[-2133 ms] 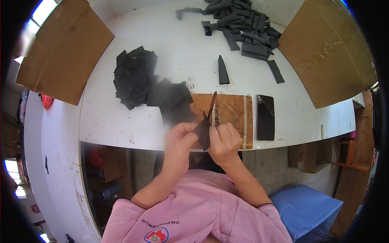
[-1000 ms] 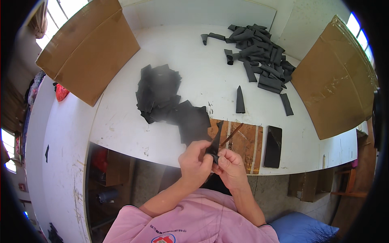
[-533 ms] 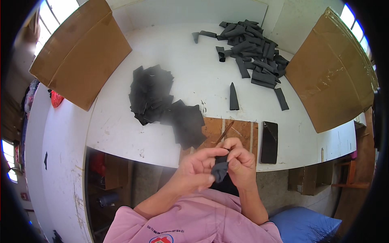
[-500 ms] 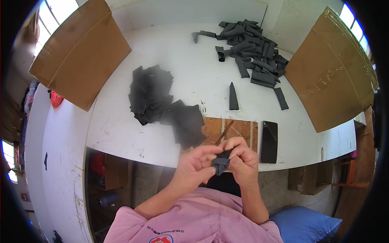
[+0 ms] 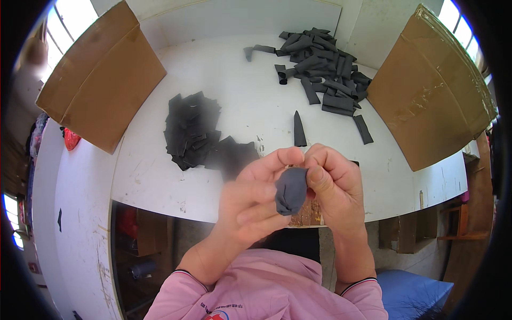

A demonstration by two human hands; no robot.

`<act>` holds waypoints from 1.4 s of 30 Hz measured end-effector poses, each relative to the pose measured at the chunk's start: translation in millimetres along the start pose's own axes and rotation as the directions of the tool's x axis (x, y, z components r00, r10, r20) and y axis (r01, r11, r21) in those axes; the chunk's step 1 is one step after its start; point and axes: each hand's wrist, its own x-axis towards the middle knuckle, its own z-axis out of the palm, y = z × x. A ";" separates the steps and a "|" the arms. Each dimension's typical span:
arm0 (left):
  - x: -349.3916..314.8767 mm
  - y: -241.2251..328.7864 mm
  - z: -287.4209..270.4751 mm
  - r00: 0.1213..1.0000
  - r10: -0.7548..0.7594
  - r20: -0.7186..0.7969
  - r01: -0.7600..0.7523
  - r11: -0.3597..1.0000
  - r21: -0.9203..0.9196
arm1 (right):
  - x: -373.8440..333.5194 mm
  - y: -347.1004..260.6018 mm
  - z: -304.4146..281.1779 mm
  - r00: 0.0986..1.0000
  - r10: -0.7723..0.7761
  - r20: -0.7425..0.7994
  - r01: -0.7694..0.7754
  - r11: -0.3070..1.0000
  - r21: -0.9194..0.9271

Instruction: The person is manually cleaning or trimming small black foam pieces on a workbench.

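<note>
- In the head view, we see one dark cloth piece (image 5: 292,193) between our two hands, up in front of the table's (image 5: 154,186) near edge.
- It lies just left of our right hand's (image 5: 340,184) thumb tip, and just right of our left hand's (image 5: 250,197) fingers. Its long way runs nearly up and down, and it looks round and bunched.
- Our right grip is pinched closed on its upper right edge, thumb on the near side. That hand stands upright, wrist below.
- Our left hand is a bit blurry, with bent fingers spread along the left side and one finger reaching over the top. The fingers look close to the cloth, but we can't tell if that grip has hold of it.
- Both hands are near it; neither looks clearly nearer.
- Past our hands sit flat dark pieces (image 5: 189,128), a pointed piece (image 5: 299,132) and rolled tubes (image 5: 322,66).
</note>
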 end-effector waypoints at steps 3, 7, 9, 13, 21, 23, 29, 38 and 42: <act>4.9 6.6 -17.8 0.990 0.018 -0.137 -0.042 0.984 -0.174 | 17.5 5.9 -8.0 0.962 0.272 -0.013 -0.271 0.962 0.039; 2.1 7.6 -85.9 0.912 0.033 -0.410 -0.134 0.966 -0.221 | 3.0 78.1 -26.6 0.868 0.492 0.066 -0.490 0.828 0.272; -5.7 5.9 -95.9 0.881 0.058 -0.470 -0.148 0.976 -0.158 | -2.4 86.2 -23.3 0.866 0.499 0.012 -0.487 0.840 0.238; -2.9 -3.7 -68.8 0.846 0.357 -0.396 -0.050 0.792 0.608 | 4.8 90.0 -29.4 0.888 0.458 0.045 -0.457 0.869 0.190; -0.7 0.6 -67.0 0.846 0.506 0.167 -0.162 -0.055 0.985 | 3.1 78.4 -22.1 0.957 0.277 -0.085 -0.289 0.930 -0.225; 3.7 -4.2 -63.0 0.811 0.569 0.141 -0.181 0.015 0.983 | 2.3 64.2 -18.9 0.997 0.027 -0.070 -0.048 0.946 -0.319; -5.2 -8.0 -62.6 0.724 0.684 -0.095 -0.270 0.407 0.873 | 5.7 45.4 -15.5 0.905 -0.291 0.311 0.396 0.301 -0.868; 15.5 3.5 -41.6 0.930 0.346 -0.124 0.003 0.329 0.944 | -2.3 64.3 -20.6 0.903 -0.372 0.216 0.398 0.532 -0.747; 28.1 13.4 -60.7 0.973 0.191 -0.133 0.158 -0.125 0.979 | -13.8 106.4 -34.2 0.917 -0.350 0.191 0.377 0.604 -0.703</act>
